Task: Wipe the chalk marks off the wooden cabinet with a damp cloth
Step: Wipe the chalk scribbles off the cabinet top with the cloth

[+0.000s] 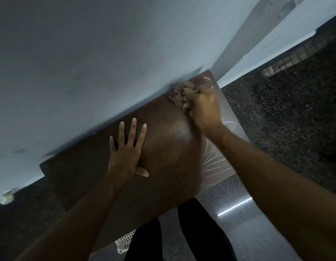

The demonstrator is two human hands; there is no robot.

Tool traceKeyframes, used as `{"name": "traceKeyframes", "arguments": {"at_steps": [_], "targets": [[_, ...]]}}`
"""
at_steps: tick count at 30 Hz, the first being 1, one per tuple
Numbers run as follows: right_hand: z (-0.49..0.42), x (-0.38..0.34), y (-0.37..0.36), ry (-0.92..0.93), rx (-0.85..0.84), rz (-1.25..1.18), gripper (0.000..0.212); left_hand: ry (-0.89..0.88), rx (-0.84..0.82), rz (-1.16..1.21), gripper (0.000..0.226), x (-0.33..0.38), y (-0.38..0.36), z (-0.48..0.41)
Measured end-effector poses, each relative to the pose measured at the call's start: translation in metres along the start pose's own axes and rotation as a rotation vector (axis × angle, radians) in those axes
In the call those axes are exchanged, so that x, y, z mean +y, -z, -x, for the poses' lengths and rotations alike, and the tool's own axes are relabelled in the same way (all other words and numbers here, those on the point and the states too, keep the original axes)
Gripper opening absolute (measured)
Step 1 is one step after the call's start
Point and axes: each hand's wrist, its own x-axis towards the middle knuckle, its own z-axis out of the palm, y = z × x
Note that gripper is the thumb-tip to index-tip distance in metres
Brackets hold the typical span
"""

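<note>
The dark brown wooden cabinet top (163,153) fills the middle of the view, set against a pale wall. My right hand (203,106) is shut on a bunched brownish cloth (177,93) and presses it on the far edge of the top, blurred by motion. My left hand (126,149) lies flat on the wood with its fingers spread, holding nothing. White chalk marks (216,159) run in loops and lines along the right side of the top, and one small curl (208,81) sits at the far right corner. The wood between my hands looks dark and glossy.
The pale blue-grey wall (88,63) rises right behind the cabinet. Dark speckled floor (285,110) spreads to the right and below. A white perforated plastic basket (125,242) sits on the floor under the near edge, beside my dark-trousered legs (191,232).
</note>
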Motion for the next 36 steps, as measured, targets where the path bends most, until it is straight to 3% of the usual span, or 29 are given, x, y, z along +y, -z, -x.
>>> {"name": "traceKeyframes", "arguments": {"at_steps": [4,8,11,19,23,26,32,36], "targets": [[-0.037,0.038,0.025,-0.166,0.135,0.061,0.031,-0.004,-0.007,0.023,0.161,0.000,0.002,0.000],[-0.039,0.029,0.022,-0.229,0.195,0.091,0.030,-0.009,-0.002,0.027,0.162,-0.001,0.003,0.002],[-0.027,0.016,0.015,-0.274,0.138,0.053,0.031,-0.006,-0.005,0.038,0.162,0.000,0.004,0.002],[0.098,-0.032,-0.023,0.067,-0.173,-0.036,0.038,0.000,-0.003,0.048,0.163,-0.001,0.007,0.005],[0.093,-0.020,-0.019,0.255,-0.198,0.001,0.039,0.003,-0.009,0.053,0.163,-0.001,0.008,0.005],[0.062,-0.007,-0.006,0.155,-0.186,0.009,0.035,-0.004,-0.020,0.056,0.163,-0.002,0.009,0.006],[-0.048,0.029,0.023,-0.074,0.116,0.080,0.029,-0.005,-0.022,0.063,0.162,-0.002,0.010,0.006],[-0.065,0.021,0.023,-0.181,0.147,0.161,0.029,-0.002,-0.025,0.080,0.163,-0.002,0.010,0.005]]}}
